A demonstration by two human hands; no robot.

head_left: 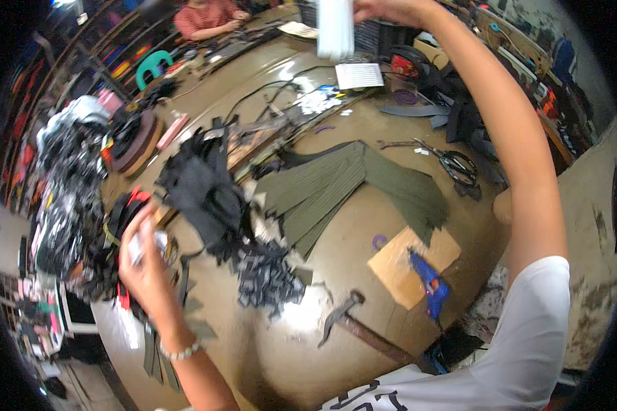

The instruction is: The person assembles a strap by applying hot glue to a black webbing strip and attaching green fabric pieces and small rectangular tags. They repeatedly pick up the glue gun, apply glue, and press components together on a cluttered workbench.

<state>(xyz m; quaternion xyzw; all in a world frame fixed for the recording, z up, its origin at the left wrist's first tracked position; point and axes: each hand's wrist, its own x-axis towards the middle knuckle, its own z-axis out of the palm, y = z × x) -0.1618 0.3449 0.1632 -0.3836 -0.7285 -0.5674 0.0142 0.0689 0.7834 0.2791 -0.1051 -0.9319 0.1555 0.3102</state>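
Note:
At the top, my right hand [397,9] is raised at the end of an outstretched arm, its fingers closed at the edge of a pale blue-white sheet-like thing [335,29]. Motion blurs this thing, and I cannot make out whether it is one sheet or a stack. My left hand [142,270], with a beaded bracelet at the wrist, is up at the left with fingers apart. Something white shows between its thumb and fingers, apparently behind them. Olive-green ribbed fabric strips [322,188] fan out mid-table, beside black fabric pieces [209,195] and small dark cut scraps [264,274].
A hammer [367,335] and a blue glue gun [428,284] on a tan board [394,267] lie nearby. Black-handled scissors [458,168] are at the right. White slips [315,101] lie farther back. Plastic-wrapped bundles [72,198] crowd the left. Another person [206,19] sits beyond the table.

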